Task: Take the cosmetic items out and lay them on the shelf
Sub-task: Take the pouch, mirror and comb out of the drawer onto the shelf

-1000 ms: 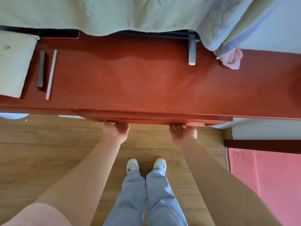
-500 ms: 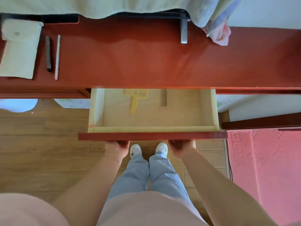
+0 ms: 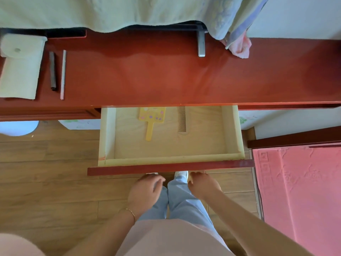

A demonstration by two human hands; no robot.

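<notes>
The drawer (image 3: 171, 159) stood pulled out from under the red shelf (image 3: 166, 80), and inside lay a yellow hand mirror (image 3: 151, 121) with its handle toward the person and a brown comb (image 3: 181, 119) just beside it, apart, both at the back. The left hand (image 3: 145, 191) and right hand (image 3: 203, 184) hovered below the drawer front, fingers loosely spread, holding nothing; on the shelf's left end sat a pale pouch (image 3: 20, 67), a dark pencil (image 3: 52, 71) and a light pencil (image 3: 63, 74)

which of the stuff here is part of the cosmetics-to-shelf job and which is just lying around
Part of the job:
yellow hand mirror, in the open drawer
brown comb, beside it
red shelf

Probably just lying about:
pale pouch
dark stick and thin pencil (may be cosmetics already placed)
pink cloth
</notes>
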